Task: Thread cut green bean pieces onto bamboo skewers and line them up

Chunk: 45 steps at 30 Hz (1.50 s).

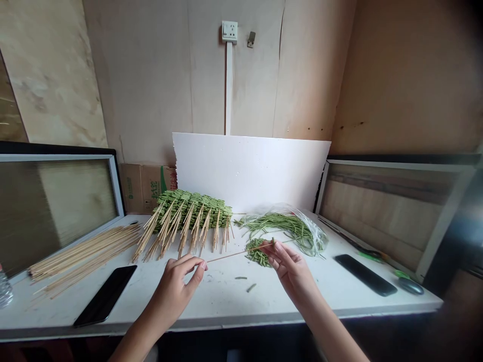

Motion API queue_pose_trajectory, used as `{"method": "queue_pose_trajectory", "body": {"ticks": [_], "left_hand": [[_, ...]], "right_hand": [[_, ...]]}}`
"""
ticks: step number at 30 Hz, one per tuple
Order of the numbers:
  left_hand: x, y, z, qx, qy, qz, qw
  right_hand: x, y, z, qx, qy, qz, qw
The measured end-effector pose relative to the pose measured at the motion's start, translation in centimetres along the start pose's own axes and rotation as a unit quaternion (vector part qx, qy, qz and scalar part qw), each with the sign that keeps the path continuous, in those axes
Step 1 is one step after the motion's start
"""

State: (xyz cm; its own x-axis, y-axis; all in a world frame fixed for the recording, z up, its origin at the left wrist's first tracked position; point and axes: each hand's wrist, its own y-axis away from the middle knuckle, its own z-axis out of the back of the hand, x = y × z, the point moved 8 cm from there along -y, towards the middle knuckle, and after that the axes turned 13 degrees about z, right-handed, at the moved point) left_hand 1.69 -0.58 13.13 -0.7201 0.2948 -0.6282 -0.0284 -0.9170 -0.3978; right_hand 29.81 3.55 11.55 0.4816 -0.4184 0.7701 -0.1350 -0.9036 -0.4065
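Observation:
Between my hands runs a thin wooden skewer (230, 256), slanting up to the right. My left hand (181, 279) pinches its lower left end. At the other end, my right hand (289, 266) has fingers closed on a short cut piece of green bean (273, 242) by the skewer's tip; whether the tip has pierced it I cannot tell. A small pile of cut bean pieces (257, 254) lies just behind my right hand, partly hidden by it. Two loose pieces (251, 288) rest on the white table (222, 301) between my forearms.
Skewered beans (196, 206) are stacked at the back left, sticks toward me. Bare skewers (86, 249) and a black phone (107, 294) lie left. Long beans in a plastic bag (290, 226) lie behind the pile. Another phone (365, 274) and a mouse (410, 285) are right.

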Motion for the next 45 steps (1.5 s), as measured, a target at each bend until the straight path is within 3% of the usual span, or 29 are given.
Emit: {"method": "queue_pose_trajectory", "body": {"ticks": [11, 21, 25, 30, 37, 45], "left_hand": [[0.2, 0.2, 0.4, -0.029, -0.029, -0.026, 0.999], [0.0, 0.4, -0.4, -0.008, -0.04, -0.02, 0.999], [0.9, 0.2, 0.1, -0.068, -0.027, -0.036, 0.997], [1.0, 0.7, 1.1, -0.149, -0.054, -0.108, 0.981], [0.1, 1.5, 0.2, -0.144, -0.065, -0.153, 0.976], [0.5, 1.6, -0.3, -0.147, -0.059, -0.145, 0.977]], "right_hand": [[-0.2, 0.5, 0.5, -0.011, 0.062, 0.025, 0.998], [0.0, 0.5, 0.5, -0.011, 0.093, 0.037, 0.995], [-0.4, 0.2, 1.0, -0.037, 0.079, 0.03, 0.996], [-1.5, 0.4, 1.1, -0.036, 0.094, 0.033, 0.994], [-0.4, 1.0, 0.7, -0.033, 0.137, 0.079, 0.987], [-0.2, 1.8, -0.2, -0.031, 0.15, 0.088, 0.984]]}}
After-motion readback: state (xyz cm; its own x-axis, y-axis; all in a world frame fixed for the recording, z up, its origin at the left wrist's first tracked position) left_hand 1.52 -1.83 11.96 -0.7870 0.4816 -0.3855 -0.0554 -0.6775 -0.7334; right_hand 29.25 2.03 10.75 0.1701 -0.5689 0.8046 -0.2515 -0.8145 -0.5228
